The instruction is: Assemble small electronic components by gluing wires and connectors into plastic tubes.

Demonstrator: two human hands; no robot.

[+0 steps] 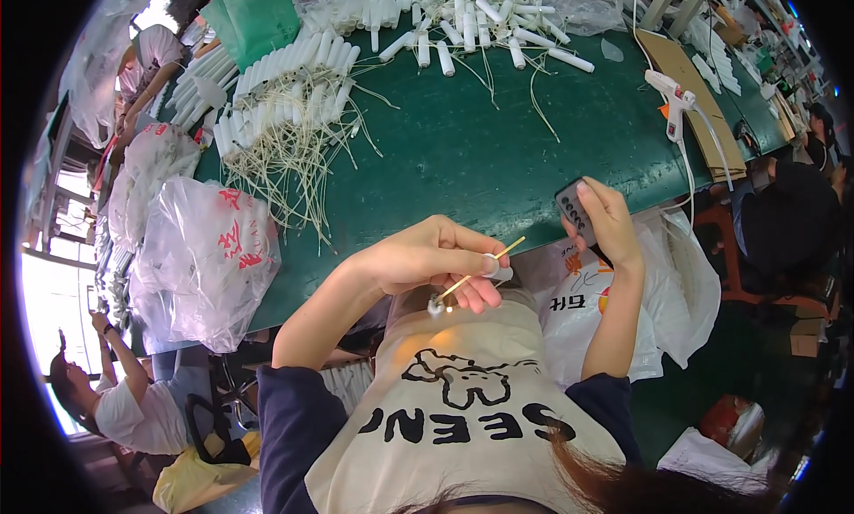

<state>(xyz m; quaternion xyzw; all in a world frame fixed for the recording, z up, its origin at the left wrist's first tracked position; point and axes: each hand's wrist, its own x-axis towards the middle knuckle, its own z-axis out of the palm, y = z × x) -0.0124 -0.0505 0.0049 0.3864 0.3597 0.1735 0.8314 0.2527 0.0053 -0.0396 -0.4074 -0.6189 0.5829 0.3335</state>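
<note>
My left hand (445, 263) is closed in a pinch at the table's near edge, in front of my apron. Between its fingers is a thin yellow stick (456, 287), slanting from upper right to lower left. A small whitish, bright piece (436, 306) shows at the stick's lower end, too blurred to name. Something white (501, 274) also shows by the fingertips. My right hand (609, 220) is closed around a small black remote control (574, 210) with round buttons. The remote is held tilted over the table edge, apart from the stick.
Piles of white cylinders with thin wires (289, 100) lie at the left and back of the green table (463, 158). A white glue gun (673, 100) rests beside cardboard (698, 114) at right. Plastic bags (209, 256) crowd the left edge. A person (142, 407) is at lower left.
</note>
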